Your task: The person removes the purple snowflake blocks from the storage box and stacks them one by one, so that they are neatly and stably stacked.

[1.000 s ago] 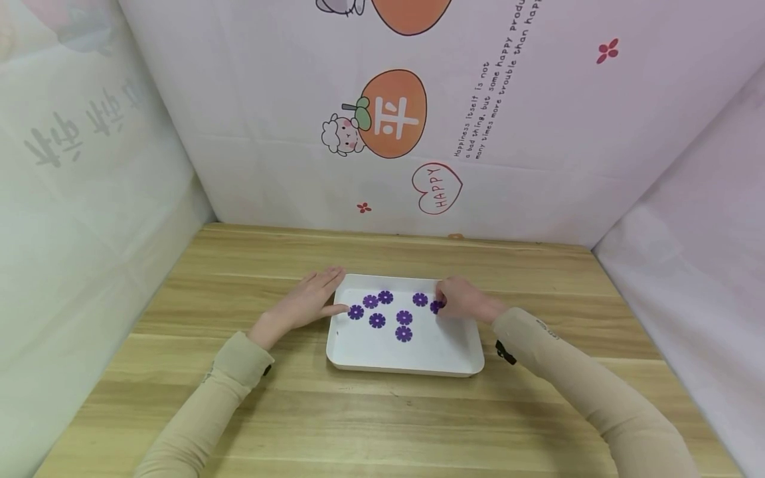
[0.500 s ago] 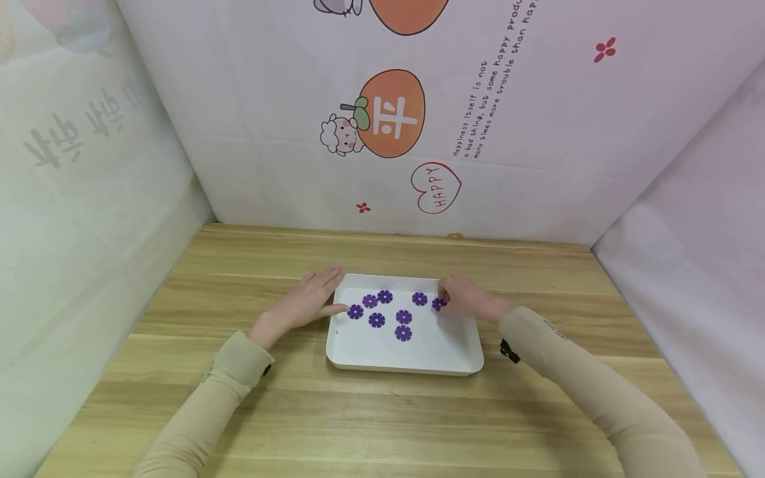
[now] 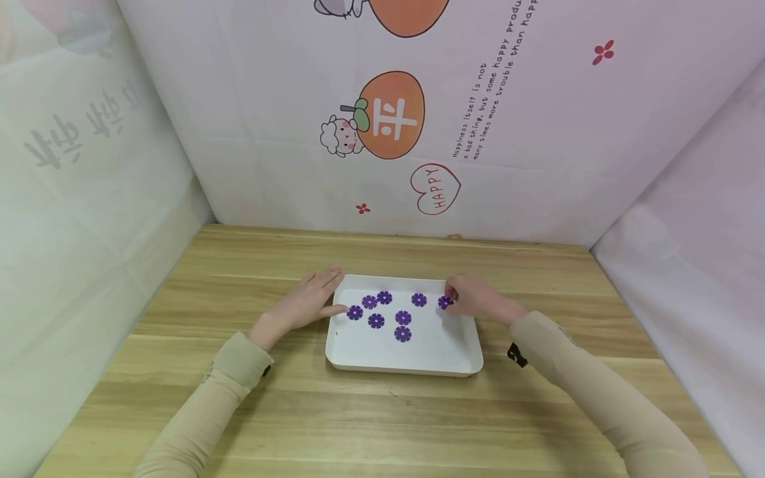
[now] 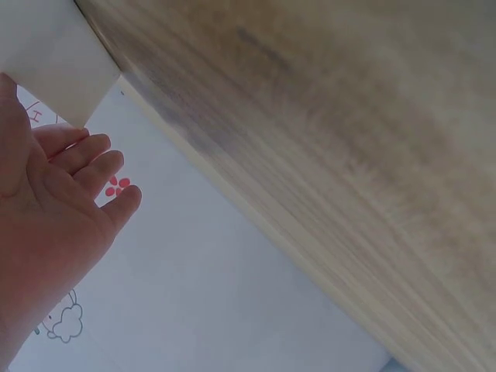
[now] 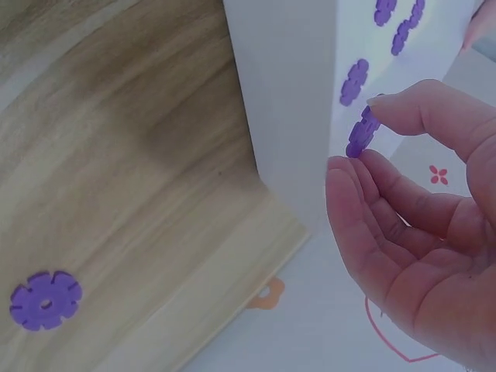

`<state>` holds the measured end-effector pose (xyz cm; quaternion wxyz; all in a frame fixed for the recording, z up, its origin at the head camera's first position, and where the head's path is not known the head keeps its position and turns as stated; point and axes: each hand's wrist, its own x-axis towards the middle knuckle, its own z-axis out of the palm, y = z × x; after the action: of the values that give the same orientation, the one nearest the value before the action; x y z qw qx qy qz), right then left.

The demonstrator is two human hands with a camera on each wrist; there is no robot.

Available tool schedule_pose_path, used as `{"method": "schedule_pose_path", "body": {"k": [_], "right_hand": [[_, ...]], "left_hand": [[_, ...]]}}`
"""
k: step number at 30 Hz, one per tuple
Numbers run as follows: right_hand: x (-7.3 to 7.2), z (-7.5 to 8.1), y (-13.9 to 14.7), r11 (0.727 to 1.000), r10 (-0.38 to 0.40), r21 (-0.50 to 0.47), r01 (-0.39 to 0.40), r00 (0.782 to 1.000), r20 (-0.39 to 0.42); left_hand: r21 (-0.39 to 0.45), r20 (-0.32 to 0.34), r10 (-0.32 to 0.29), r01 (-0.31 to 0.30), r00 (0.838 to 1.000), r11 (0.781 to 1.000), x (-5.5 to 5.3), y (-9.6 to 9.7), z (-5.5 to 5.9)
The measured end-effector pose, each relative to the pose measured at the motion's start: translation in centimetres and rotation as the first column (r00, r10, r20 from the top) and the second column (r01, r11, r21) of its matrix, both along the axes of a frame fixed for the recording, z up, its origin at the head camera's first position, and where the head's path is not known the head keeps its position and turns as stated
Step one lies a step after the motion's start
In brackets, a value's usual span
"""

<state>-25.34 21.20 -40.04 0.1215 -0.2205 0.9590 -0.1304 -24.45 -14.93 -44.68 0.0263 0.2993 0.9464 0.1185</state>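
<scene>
A white shallow tray lies on the wooden table, with several purple notched snowflake discs spread over its floor. Near its right wall, my right hand pinches one purple disc between thumb and index finger, the disc tilted on edge in the right wrist view. My left hand rests at the tray's upper left edge, fingers straight along the rim and thumb over the wall, beside a disc. In the left wrist view, that hand touches the tray corner.
Another purple disc lies on the wooden table outside the tray in the right wrist view; the head view does not show it. White printed cloth stands behind the table and along both sides.
My right hand has shifted slightly to the right and up, carrying the pinched disc with it. The left hand and the other discs stay where they were.
</scene>
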Motion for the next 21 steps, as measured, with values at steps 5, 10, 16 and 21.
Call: {"method": "schedule_pose_path", "body": {"k": [5,10,16,21], "right_hand": [[0.0,0.6,0.5,1.0,-0.011,-0.018,0.011,1.0,-0.003],[0.0,1.3,1.2,0.999,-0.009,-0.034,0.008,1.0,-0.028],[0.1,1.7,2.1,0.998,-0.025,-0.056,0.023,0.999,-0.038],[0.1,1.7,2.8,0.997,-0.055,-0.063,0.052,0.998,-0.039]], "left_hand": [[0.0,-0.005,-0.001,0.001,1.0,1.0,-0.1,0.0,-0.1],[0.001,-0.011,-0.002,0.002,1.0,1.0,0.0,0.0,-0.1],[0.006,-0.002,0.0,0.0,1.0,1.0,0.0,0.1,0.0],[0.017,0.0,0.001,-0.001,1.0,1.0,0.0,0.0,0.0]]}}
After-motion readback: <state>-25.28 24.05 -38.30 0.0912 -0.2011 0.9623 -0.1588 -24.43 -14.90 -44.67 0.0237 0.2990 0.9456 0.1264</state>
